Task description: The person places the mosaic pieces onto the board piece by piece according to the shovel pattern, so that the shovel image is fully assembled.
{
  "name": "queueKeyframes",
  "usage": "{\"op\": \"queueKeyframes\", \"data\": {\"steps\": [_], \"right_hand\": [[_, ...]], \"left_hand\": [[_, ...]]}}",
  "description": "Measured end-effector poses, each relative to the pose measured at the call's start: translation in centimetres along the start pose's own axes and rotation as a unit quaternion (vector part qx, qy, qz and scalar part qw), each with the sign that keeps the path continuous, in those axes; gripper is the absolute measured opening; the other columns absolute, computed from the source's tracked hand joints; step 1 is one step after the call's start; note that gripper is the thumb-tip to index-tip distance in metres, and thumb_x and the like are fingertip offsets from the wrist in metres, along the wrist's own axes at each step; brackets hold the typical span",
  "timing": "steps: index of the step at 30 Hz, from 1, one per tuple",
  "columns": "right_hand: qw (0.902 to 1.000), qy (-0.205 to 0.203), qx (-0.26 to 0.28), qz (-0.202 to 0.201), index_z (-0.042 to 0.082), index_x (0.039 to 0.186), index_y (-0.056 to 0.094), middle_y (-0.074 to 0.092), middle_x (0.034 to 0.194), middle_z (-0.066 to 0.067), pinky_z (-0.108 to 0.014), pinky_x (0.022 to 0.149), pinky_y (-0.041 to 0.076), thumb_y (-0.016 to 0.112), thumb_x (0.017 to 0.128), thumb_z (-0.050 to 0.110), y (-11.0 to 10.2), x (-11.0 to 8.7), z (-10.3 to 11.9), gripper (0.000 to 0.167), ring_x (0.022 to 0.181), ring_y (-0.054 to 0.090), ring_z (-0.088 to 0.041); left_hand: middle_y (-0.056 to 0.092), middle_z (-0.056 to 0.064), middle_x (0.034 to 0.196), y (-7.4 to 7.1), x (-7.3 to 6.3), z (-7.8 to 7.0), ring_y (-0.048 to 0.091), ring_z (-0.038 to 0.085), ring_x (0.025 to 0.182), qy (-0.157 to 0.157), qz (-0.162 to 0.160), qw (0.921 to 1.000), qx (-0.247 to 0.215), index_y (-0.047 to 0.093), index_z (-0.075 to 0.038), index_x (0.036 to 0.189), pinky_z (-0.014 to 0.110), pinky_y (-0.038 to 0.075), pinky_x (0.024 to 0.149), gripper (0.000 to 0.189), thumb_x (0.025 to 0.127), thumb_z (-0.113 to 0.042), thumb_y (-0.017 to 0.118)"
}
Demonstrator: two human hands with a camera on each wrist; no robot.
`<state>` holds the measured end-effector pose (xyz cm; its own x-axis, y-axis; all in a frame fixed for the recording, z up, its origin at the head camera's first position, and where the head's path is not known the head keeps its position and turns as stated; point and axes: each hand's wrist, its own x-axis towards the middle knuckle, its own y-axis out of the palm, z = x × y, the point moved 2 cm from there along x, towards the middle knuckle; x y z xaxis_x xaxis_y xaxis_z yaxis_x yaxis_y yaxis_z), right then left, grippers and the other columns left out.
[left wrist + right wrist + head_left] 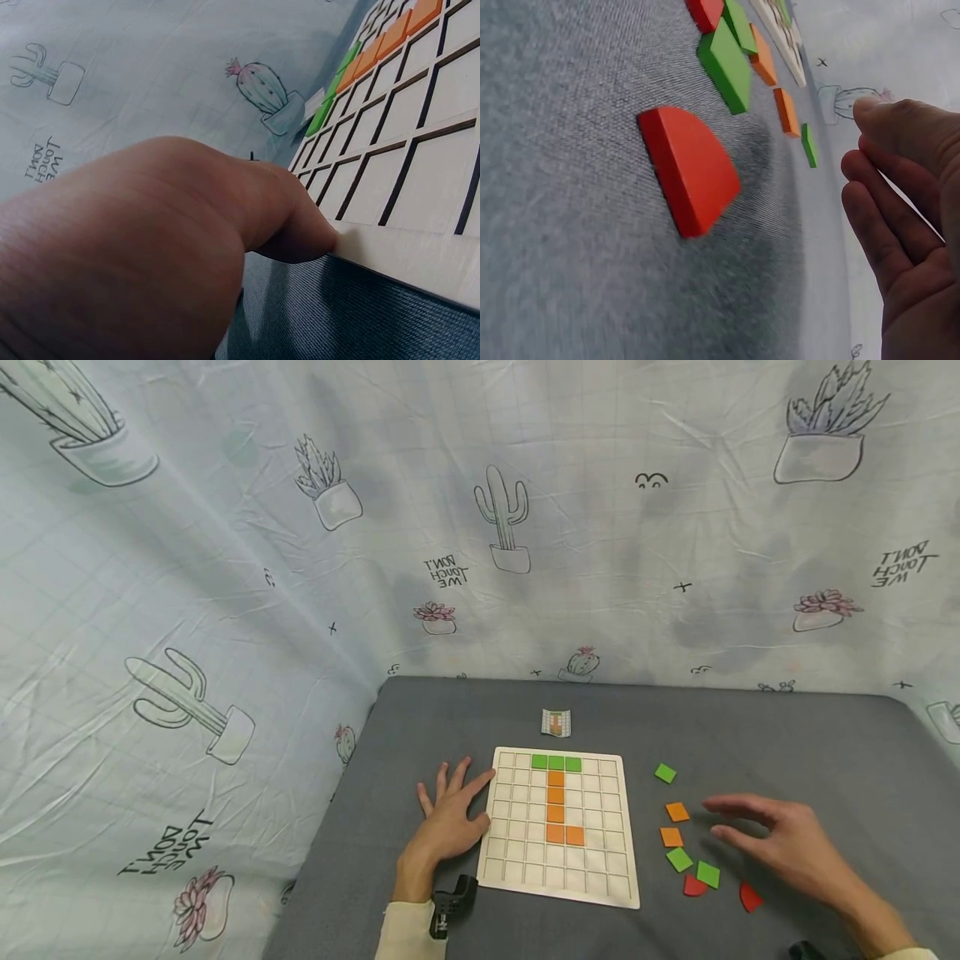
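A pale wooden grid board (517,852) lies on the grey table. In its top row sit three green squares (556,762); below them runs a column of orange squares (555,795), with one more orange square (574,835) beside the lowest. My left hand (448,818) rests at the board's left edge, fingers spread, thumb and index fingertip touching the rim. Over the table on the right hovers my right hand (787,835), fingers loosely bent and holding nothing. Nearest its fingertips are two loose orange squares (677,812). In the right wrist view a red quarter-round piece (694,169) lies below the hand.
Several loose green squares (708,875) lie right of the board, one set apart farther back (665,773). A second red piece (694,886) is partly under a green square. Behind the board lies a small printed card (556,723). A patterned curtain (600,527) hangs behind the table.
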<state>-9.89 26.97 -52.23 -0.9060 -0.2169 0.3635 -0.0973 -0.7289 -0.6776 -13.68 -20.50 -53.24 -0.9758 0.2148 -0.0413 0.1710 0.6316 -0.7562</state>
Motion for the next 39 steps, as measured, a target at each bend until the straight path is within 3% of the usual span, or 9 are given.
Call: {"op": "queueKeyframes", "data": {"steps": [13,21,39], "right_hand": [[0.9994,-0.025,-0.023,0.011,0.02,0.119,0.084,0.083,0.11,0.008,-0.003,0.085,0.051,0.097,0.08,0.011,2.3,1.4,-0.8,0.043,0.105,0.068,0.016],[0.9992,-0.024,-0.021,0.027,0.024,0.119,0.084,0.083,0.112,0.01,-0.002,0.091,0.047,0.097,0.079,0.009,3.1,2.0,-1.4,0.045,0.107,0.068,0.013],[0.9983,-0.026,-0.045,0.027,0.025,0.116,0.084,0.083,0.109,0.011,-0.002,0.087,0.049,0.095,0.079,0.002,3.5,2.3,-1.2,0.046,0.104,0.07,0.009]], "left_hand": [[0.025,0.017,0.182,0.2,0.2,0.2,0.0,0.051,0.17,-0.006,0.003,0.9999,0.012,0.055,-0.024,0.163,0.084,-0.017,0.122,0.07,0.095,-0.013,0.065],[0.026,0.017,0.181,0.3,0.2,0.3,0.0,0.051,0.17,-0.007,0.002,0.9999,0.013,0.055,-0.024,0.163,0.084,-0.017,0.122,0.07,0.095,-0.012,0.065],[0.026,0.017,0.181,0.4,0.2,0.3,0.0,0.052,0.169,-0.004,0.001,1.0,0.007,0.056,-0.023,0.163,0.084,-0.017,0.121,0.071,0.094,-0.012,0.065]]}}
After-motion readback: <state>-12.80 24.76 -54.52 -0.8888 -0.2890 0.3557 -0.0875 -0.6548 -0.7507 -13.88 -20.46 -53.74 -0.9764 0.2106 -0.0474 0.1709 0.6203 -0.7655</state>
